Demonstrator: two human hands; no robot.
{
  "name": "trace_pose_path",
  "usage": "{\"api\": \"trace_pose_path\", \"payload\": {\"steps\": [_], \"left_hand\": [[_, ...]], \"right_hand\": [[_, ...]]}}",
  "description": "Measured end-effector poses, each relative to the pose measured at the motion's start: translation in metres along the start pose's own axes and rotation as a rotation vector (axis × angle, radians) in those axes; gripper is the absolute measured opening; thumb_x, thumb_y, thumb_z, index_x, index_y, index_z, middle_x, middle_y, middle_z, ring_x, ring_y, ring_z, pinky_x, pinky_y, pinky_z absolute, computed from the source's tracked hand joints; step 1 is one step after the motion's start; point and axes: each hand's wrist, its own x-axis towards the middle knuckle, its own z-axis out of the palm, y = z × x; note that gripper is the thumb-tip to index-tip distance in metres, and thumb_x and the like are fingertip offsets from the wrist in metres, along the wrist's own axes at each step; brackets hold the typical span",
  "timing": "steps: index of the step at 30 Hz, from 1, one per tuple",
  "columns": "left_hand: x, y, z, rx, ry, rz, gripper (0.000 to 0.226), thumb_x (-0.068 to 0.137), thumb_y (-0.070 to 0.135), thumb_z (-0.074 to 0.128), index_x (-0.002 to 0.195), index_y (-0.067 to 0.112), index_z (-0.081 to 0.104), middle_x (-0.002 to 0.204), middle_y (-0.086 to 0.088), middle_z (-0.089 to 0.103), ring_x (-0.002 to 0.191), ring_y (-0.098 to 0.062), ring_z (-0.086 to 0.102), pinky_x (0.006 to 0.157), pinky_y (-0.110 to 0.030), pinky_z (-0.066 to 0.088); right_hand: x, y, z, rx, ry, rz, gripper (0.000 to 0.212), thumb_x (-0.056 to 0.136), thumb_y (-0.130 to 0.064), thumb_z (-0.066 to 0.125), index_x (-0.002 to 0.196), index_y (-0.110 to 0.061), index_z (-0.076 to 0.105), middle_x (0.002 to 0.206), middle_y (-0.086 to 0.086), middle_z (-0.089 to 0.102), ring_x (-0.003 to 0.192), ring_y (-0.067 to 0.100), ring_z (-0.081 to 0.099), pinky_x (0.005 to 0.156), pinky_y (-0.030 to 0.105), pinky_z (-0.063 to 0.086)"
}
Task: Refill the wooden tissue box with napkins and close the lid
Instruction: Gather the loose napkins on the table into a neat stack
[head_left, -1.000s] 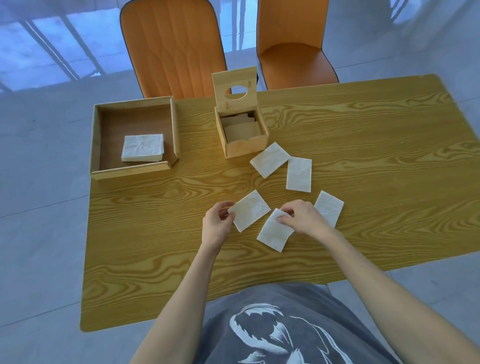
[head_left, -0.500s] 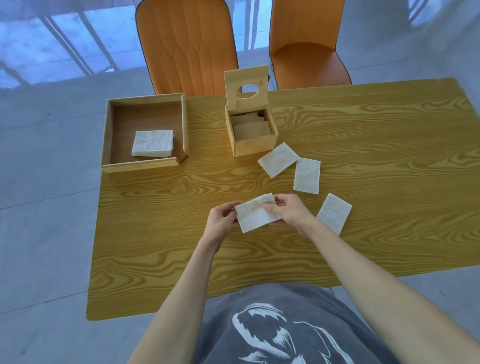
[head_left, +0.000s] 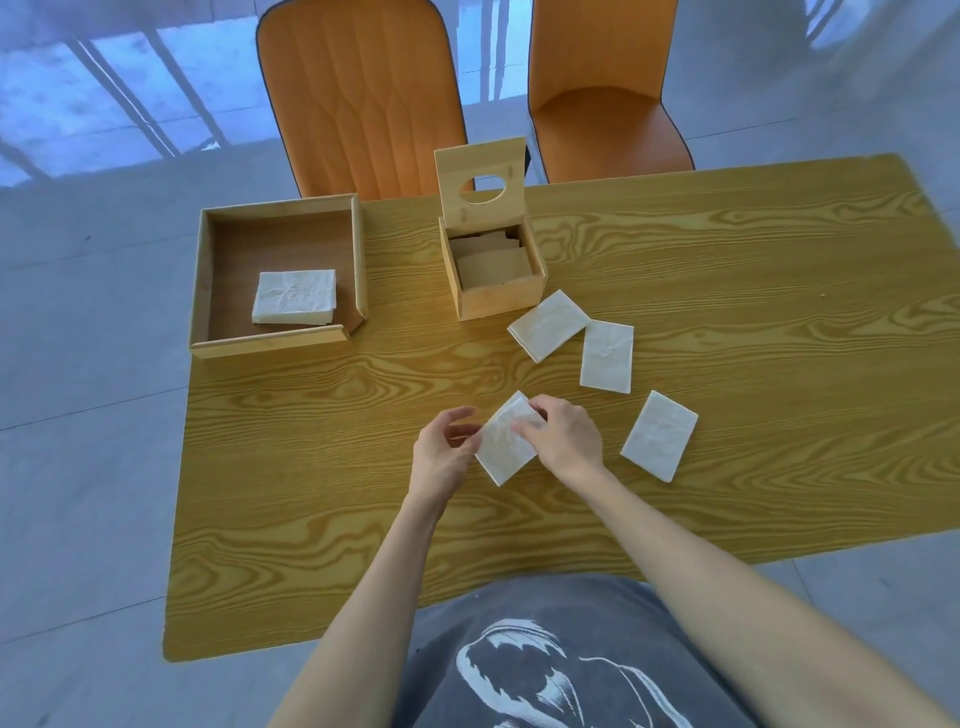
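Big yellow wood-grain tabletop (head_left: 727, 312) takes up most of the shot, with two orange chairs (head_left: 363, 98) pushed up at the far edge. Biggest container on it is a shallow wooden tray (head_left: 202, 291) at the far left corner, and inside sits one neat stack of white napkins (head_left: 294, 296), toward the near side of the tray, rest of the tray floor bare.

Right of the tray, well apart from it, is the wooden tissue box (head_left: 498, 301). Small, light-coloured cube, and its lid (head_left: 480, 189) is flipped up and standing near upright at the back, round hole in the middle of it. Inside you can see flat folded sheets in shadow, sitting below the rim; they look tan in there, can't say more than that.

Three loose napkins lie flat on the tabletop near the box: one (head_left: 548, 326) just off its near right corner, one (head_left: 607, 357) touching that one, and one (head_left: 660, 436) closer to the person.

Then the hands. The right hand (head_left: 563, 439) and left hand (head_left: 444, 452) both have hold of a folded napkin (head_left: 506, 447) between them, close to the tabletop. Right grip is fingers on top of it, left grip is fingertips at its left edge, fingers loosely curled.
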Motion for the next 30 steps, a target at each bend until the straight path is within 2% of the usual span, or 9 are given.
{"api": "trace_pose_path", "payload": {"steps": [6, 9, 12, 15, 19, 24, 27, 30], "left_hand": [[0.0, 0.006, 0.008, 0.076, -0.007, 0.052, 0.033, 0.09, 0.009, 0.062, 0.121, 0.02, 0.064, 0.102, 0.0, 0.073, 0.094, -0.013, 0.069, 0.071, -0.018, 0.051], [0.002, 0.009, 0.012, 0.117, -0.031, 0.076, 0.033, 0.091, 0.008, 0.06, 0.121, 0.019, 0.065, 0.103, 0.0, 0.071, 0.094, -0.014, 0.067, 0.07, -0.018, 0.051], [0.006, 0.013, 0.015, 0.143, -0.06, 0.082, 0.033, 0.091, 0.007, 0.059, 0.121, 0.019, 0.065, 0.103, 0.0, 0.07, 0.095, -0.013, 0.067, 0.069, -0.016, 0.049], [0.009, 0.016, 0.018, 0.151, -0.084, 0.083, 0.035, 0.09, 0.007, 0.06, 0.122, 0.019, 0.065, 0.102, 0.001, 0.071, 0.096, -0.015, 0.067, 0.071, -0.018, 0.05], [0.008, 0.018, 0.02, 0.14, -0.11, 0.082, 0.039, 0.087, 0.008, 0.063, 0.124, 0.021, 0.063, 0.104, 0.001, 0.069, 0.096, -0.015, 0.066, 0.075, -0.021, 0.05], [0.004, 0.017, 0.021, 0.155, -0.121, 0.092, 0.042, 0.087, 0.006, 0.064, 0.126, 0.02, 0.062, 0.104, 0.001, 0.069, 0.095, -0.015, 0.065, 0.075, -0.02, 0.05], [0.003, 0.018, 0.022, 0.136, -0.102, 0.083, 0.04, 0.088, 0.007, 0.064, 0.125, 0.02, 0.063, 0.103, 0.001, 0.07, 0.092, -0.011, 0.065, 0.072, -0.018, 0.049], [0.002, 0.019, 0.024, 0.084, -0.095, 0.068, 0.039, 0.087, 0.006, 0.064, 0.123, 0.02, 0.063, 0.102, 0.001, 0.07, 0.091, -0.011, 0.065, 0.069, -0.017, 0.048]], "right_hand": [[-0.006, 0.01, -0.019, 0.003, 0.141, -0.05, 0.034, 0.087, -0.037, 0.069, 0.117, -0.021, 0.066, 0.101, -0.006, 0.067, 0.094, 0.015, 0.061, 0.07, 0.031, 0.052], [-0.004, 0.029, -0.041, -0.045, 0.222, -0.031, 0.032, 0.089, -0.031, 0.069, 0.119, -0.02, 0.064, 0.108, -0.002, 0.065, 0.098, 0.018, 0.059, 0.074, 0.034, 0.053], [0.002, 0.057, -0.067, -0.141, 0.26, 0.046, 0.035, 0.089, -0.022, 0.069, 0.123, -0.016, 0.063, 0.12, 0.007, 0.062, 0.112, 0.026, 0.056, 0.08, 0.038, 0.05], [0.007, 0.087, -0.088, -0.25, 0.193, 0.142, 0.045, 0.088, -0.024, 0.071, 0.13, -0.015, 0.058, 0.129, 0.013, 0.057, 0.121, 0.031, 0.049, 0.089, 0.041, 0.047], [0.012, 0.105, -0.103, -0.301, 0.057, 0.236, 0.059, 0.085, -0.041, 0.071, 0.135, -0.016, 0.053, 0.133, 0.014, 0.053, 0.122, 0.032, 0.049, 0.092, 0.043, 0.046], [0.013, 0.1, -0.107, -0.351, 0.054, 0.279, 0.046, 0.082, -0.049, 0.071, 0.117, -0.019, 0.062, 0.125, 0.011, 0.056, 0.117, 0.03, 0.051, 0.091, 0.041, 0.04], [0.009, 0.095, -0.107, -0.319, 0.037, 0.291, 0.04, 0.081, -0.044, 0.074, 0.11, -0.02, 0.061, 0.119, 0.007, 0.063, 0.11, 0.028, 0.056, 0.088, 0.04, 0.04], [0.006, 0.09, -0.111, -0.233, -0.057, 0.31, 0.04, 0.083, -0.034, 0.075, 0.115, -0.019, 0.058, 0.12, 0.006, 0.064, 0.104, 0.026, 0.06, 0.08, 0.037, 0.047]]}}
